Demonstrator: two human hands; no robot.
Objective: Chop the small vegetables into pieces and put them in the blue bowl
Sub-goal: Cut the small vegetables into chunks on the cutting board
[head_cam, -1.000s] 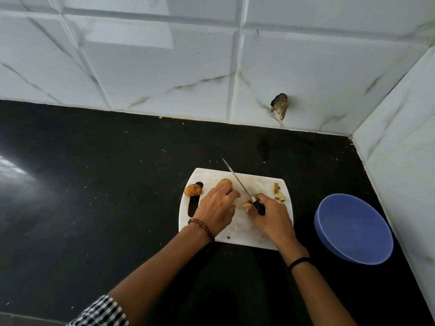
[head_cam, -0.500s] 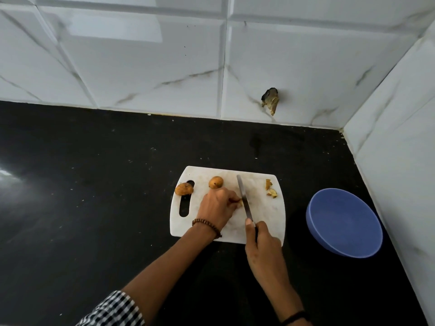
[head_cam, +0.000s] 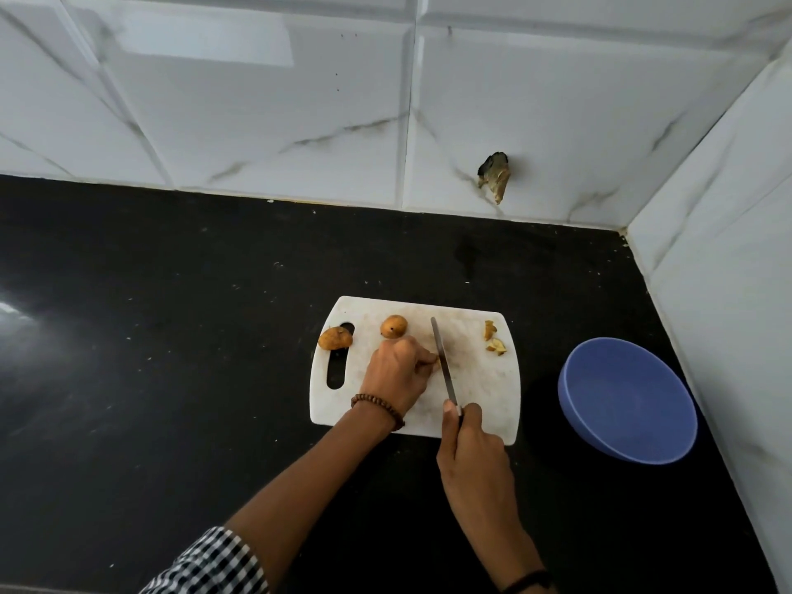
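Two whole small vegetables sit toward the left of the cutting board, out of the blade's way, while cut pieces are parked at the far right corner, the side nearest the blue bowl, which stands on the table just beside the board with nothing showing inside. Your right hand grips the knife by its handle, one finger laid toward the spine for control. Your left hand has its fingers curled down against the blade's side, probably pinning a piece, though you cannot tell what lies beneath them.
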